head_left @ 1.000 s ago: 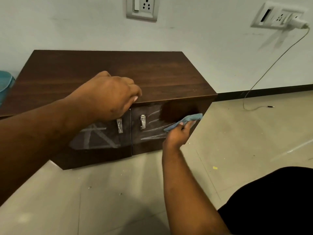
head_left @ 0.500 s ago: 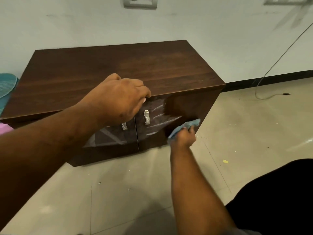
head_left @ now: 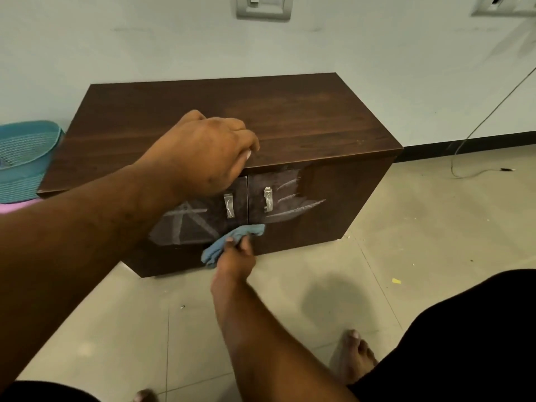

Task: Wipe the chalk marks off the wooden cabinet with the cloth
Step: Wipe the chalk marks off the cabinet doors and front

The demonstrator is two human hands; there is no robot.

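Observation:
A low dark wooden cabinet (head_left: 304, 117) stands against the wall, with two front doors and metal handles. White chalk marks (head_left: 293, 208) streak the right door, and a crossed chalk pattern (head_left: 185, 224) covers the left door. My right hand (head_left: 236, 255) grips a crumpled blue cloth (head_left: 232, 239) pressed low on the front, near the seam between the doors. My left hand (head_left: 206, 152) rests curled over the cabinet's top front edge, above the left door, with its fingertips on the top. My left forearm hides part of the left door.
A teal mesh basket (head_left: 26, 158) sits left of the cabinet, with something pink below it. A thin cable (head_left: 478, 169) trails on the tiled floor at right. Wall sockets (head_left: 264, 7) are above. My bare foot (head_left: 356, 355) and dark-clothed knee are at lower right.
My right hand has swept the cloth leftwards and down, from the right door's right edge to the seam between the doors. My left hand stays on the cabinet's top edge.

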